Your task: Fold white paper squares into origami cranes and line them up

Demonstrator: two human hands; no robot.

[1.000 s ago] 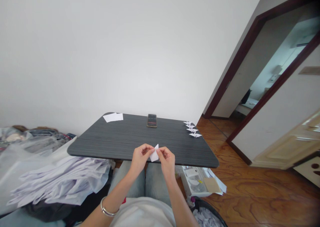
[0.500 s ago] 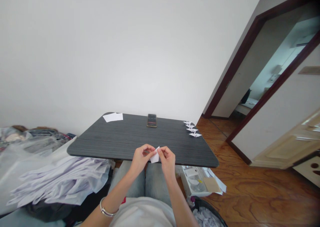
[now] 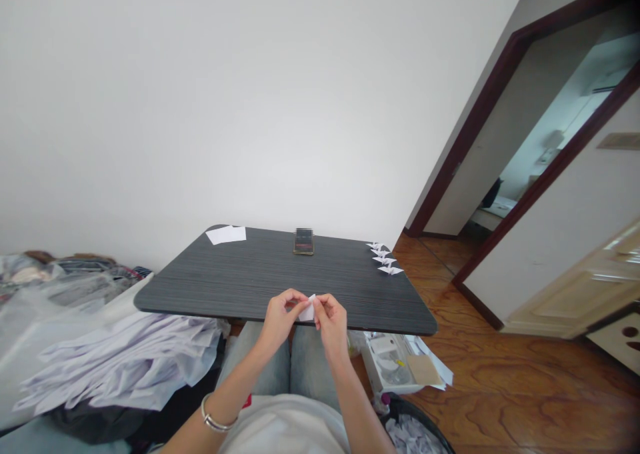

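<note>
Both of my hands pinch one small folded piece of white paper [image 3: 309, 311] at the near edge of the dark table [image 3: 250, 277]. My left hand [image 3: 281, 317] grips its left side with curled fingers, a metal bangle on that wrist. My right hand [image 3: 332, 319] pinches its right side, fingers pressed together. Most of the paper is hidden between my fingers. My knees in grey jeans show below my hands.
A phone [image 3: 303, 241] stands at the table's far edge, a white sheet [image 3: 227, 235] at its far left corner, several folded paper cranes [image 3: 385, 257] at its right edge. A heap of paper [image 3: 120, 364] lies left, a box [image 3: 400, 364] and bin [image 3: 415, 434] right. A doorway [image 3: 540, 147] opens beyond.
The folded paper has become smaller and sunk lower between my fingers, as my two hands closed in on it. Nothing else has moved.
</note>
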